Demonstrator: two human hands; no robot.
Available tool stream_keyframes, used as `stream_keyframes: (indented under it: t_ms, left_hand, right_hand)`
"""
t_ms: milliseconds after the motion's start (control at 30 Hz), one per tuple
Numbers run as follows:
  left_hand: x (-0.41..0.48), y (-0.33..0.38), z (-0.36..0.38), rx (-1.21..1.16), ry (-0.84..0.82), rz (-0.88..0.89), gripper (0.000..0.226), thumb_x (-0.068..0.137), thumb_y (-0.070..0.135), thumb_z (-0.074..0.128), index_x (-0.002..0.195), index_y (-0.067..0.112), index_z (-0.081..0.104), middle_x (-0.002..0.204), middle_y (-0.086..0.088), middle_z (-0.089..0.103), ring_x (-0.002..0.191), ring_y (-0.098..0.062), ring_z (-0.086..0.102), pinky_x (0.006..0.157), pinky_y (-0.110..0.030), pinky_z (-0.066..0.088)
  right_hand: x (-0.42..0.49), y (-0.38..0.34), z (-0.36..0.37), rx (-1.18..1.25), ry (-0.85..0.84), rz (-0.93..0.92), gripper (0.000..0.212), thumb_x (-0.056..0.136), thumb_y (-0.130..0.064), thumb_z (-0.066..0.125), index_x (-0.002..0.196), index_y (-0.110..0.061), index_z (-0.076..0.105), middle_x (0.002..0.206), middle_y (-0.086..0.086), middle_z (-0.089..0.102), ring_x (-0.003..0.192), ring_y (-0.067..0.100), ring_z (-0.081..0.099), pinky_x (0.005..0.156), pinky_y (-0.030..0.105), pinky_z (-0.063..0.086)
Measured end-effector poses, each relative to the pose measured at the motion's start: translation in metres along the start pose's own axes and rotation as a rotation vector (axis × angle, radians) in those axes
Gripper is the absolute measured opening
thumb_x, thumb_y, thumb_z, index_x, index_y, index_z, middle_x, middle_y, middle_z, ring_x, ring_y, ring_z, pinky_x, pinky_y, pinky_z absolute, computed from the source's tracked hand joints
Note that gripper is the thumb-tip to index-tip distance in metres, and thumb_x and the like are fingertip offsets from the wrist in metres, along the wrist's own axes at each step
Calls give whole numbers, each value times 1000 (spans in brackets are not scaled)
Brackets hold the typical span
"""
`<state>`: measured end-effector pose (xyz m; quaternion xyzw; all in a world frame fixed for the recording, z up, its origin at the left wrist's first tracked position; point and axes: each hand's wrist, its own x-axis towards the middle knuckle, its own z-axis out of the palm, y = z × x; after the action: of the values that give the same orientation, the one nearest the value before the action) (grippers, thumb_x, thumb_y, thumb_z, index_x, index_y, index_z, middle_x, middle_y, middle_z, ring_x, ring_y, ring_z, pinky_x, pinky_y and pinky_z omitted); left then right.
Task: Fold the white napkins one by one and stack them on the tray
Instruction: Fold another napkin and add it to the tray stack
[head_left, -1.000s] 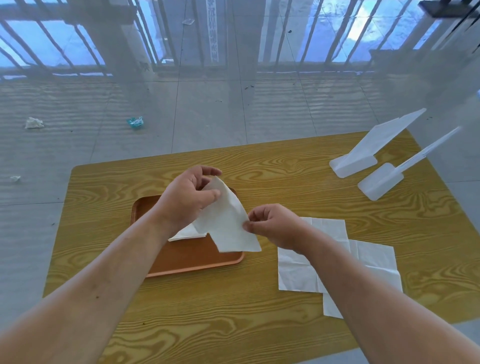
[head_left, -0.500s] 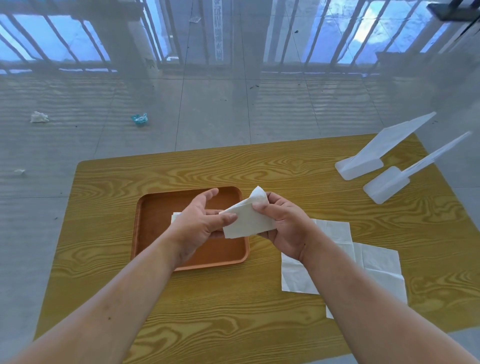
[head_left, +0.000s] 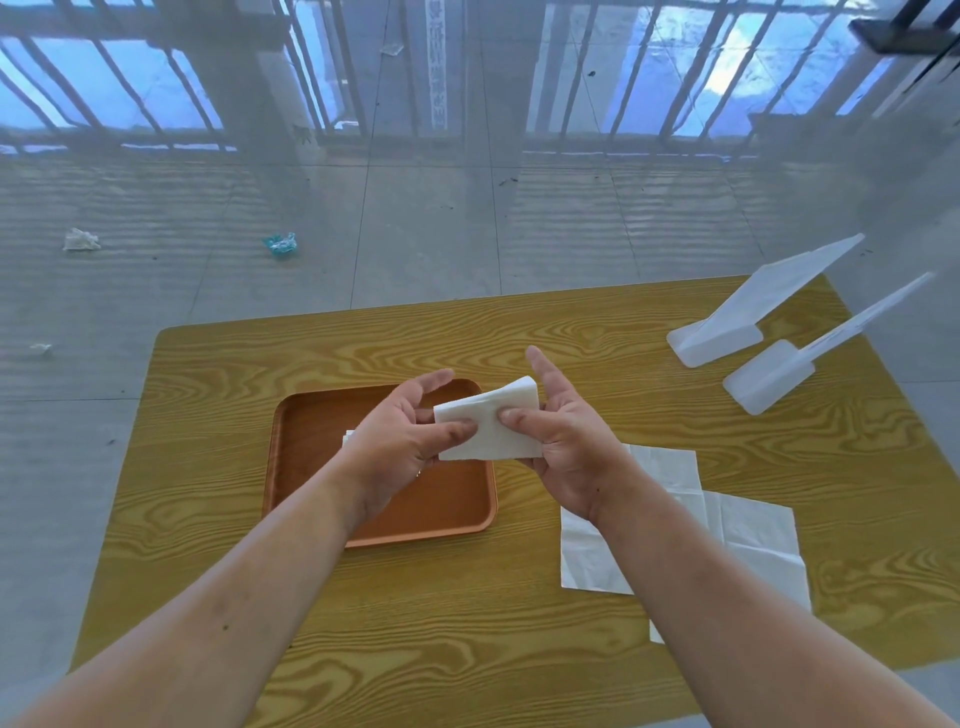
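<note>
Head view: the brown tray (head_left: 311, 467), square with rounded corners and a low raised rim, sits left of the desk's (head_left: 571, 649) centre, and a sliver of white napkin stack (head_left: 349, 439) peeks out inside it from behind the left wrist. Above the tray's right edge, both hands pinch one folded napkin (head_left: 488, 423), a soft, slightly bowed white rectangle. Left hand (head_left: 405, 441): thumb on top at the near-left corner, fingers (head_left: 434, 382) underneath. Right hand (head_left: 561, 441): thumb pressed on the face, the rest behind, index pointing up. On the desk's right side lie flat unfolded napkins (head_left: 748, 535), creased into squares and overlapping. At the far right corner stand two translucent white plastic stands (head_left: 748, 322). The desk is yellow wood-grain laminate. No readable writing anywhere.
</note>
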<state>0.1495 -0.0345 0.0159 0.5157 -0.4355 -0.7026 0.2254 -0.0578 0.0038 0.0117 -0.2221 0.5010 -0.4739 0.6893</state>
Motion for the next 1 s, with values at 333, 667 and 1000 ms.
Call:
stream_keyframes:
  t_ms: [333,667,1000]
  left_hand:
    - [1,7,-4,308,154,156,10,92,24,83,87,33,83,94,-12,79,79,-17,66,71,-29,57]
    - [6,5,-15,-23,-65,48,58,77,32,91,127,11,68,115,-3,82,108,-17,75,90,-23,55]
    - [9,-11,-30,-130,69,-47,20,89,30,83,103,16,76,105,-8,84,94,-22,80,86,-43,64]
  right_hand:
    - [0,-9,-5,-738,83,-99,9,98,-19,72,97,-26,77,93,7,77,79,15,66,70,37,55]
    - [5,-18,0,-116,-57,30,9,98,-18,72,90,-15,68,91,6,74,85,21,69,76,33,59]
    - [18,3,20,-33,-72,184,21,105,-17,62,121,-12,74,105,11,78,88,26,76,70,40,64]
